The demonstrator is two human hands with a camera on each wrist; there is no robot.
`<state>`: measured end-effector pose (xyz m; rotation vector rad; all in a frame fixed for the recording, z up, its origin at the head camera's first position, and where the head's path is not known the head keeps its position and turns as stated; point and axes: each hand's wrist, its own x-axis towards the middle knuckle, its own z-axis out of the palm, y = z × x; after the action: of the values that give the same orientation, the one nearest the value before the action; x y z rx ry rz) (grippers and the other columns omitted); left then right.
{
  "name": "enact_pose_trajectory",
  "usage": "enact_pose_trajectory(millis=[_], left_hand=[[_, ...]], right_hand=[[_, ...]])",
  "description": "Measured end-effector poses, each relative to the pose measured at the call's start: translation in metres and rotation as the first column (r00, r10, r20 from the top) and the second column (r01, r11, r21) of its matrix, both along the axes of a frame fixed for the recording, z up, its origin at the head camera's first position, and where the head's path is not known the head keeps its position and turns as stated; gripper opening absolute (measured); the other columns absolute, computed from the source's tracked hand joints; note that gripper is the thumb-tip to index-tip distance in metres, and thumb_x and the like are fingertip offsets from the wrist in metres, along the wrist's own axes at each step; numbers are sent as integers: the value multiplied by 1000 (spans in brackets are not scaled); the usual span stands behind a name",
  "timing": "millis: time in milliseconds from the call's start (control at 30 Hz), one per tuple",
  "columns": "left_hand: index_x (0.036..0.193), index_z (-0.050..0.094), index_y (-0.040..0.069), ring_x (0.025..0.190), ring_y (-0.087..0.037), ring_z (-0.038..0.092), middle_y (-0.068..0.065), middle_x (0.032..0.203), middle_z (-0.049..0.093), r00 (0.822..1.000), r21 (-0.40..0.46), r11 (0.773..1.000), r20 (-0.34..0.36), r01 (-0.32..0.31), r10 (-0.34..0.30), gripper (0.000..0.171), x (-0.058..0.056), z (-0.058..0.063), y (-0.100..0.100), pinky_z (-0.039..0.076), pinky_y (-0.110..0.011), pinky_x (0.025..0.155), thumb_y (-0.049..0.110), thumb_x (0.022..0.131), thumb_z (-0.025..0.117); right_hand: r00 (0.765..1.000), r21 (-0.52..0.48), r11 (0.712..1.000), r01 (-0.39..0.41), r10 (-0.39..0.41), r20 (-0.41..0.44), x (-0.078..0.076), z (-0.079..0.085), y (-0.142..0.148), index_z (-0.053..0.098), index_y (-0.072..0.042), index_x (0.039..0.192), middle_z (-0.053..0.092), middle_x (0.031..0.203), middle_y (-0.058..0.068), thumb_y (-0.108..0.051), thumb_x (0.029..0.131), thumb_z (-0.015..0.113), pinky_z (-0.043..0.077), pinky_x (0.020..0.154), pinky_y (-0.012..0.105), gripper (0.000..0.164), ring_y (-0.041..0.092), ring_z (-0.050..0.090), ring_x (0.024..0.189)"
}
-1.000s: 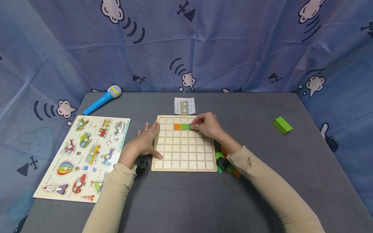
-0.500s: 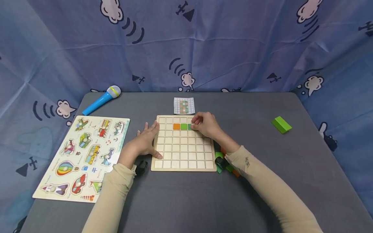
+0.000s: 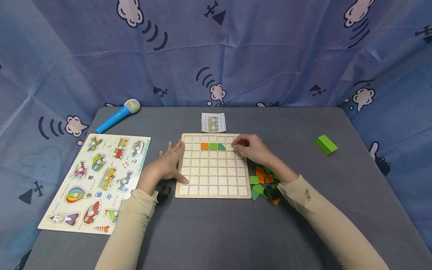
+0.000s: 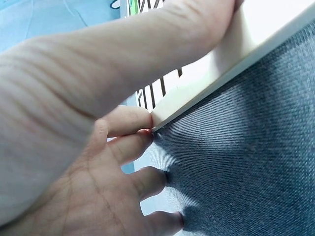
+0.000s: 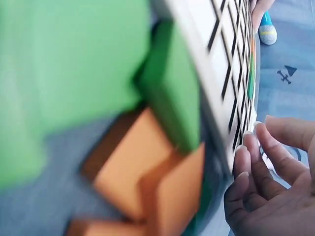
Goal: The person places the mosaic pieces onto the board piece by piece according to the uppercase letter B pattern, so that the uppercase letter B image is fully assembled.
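Note:
A wooden grid board lies on the table between my hands. In its second row sit an orange square tile, a light green square tile and a dark green tile with a rounded corner. My left hand rests along the board's left edge, thumb on top and fingers spread. Over the board's upper right part is my right hand, its fingers loosely bent; the right wrist view shows nothing between them. Loose green and orange tiles lie beside the board, partly under the right wrist.
A printed pattern card lies behind the board. On the left are a vehicle puzzle board and a blue toy microphone. A green block lies at the far right. A patterned curtain hangs behind the table.
My right hand has let go of the dark green tile and moved right, uncovering it in its cell. More of the loose tiles now show. The left hand has stayed put.

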<state>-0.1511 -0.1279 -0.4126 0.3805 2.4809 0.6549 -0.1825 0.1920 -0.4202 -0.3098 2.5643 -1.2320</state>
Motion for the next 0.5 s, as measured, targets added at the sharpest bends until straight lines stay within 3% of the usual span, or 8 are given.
enact_pose_trajectory(millis=[333,500], left_hand=[[169,5,-3,162,-49,-12,-20,178,-6,1000,-10,1000,-1,6,-7,135,0,0,1,0,-76,126,24,74,98],[169,5,-3,162,-49,-13,-20,178,-6,1000,-6,1000,0,3,-3,135,1,0,0,0,-76,126,24,75,98]], right_hand=[[997,40,997,-64,63,42,4,-2,41,73,0,124,72,122,20,-16,110,58,49,87,31,27,29,61,102],[989,55,991,-124,119,90,5,0,55,74,-1,127,74,118,17,-15,108,62,50,88,32,26,25,61,99]])
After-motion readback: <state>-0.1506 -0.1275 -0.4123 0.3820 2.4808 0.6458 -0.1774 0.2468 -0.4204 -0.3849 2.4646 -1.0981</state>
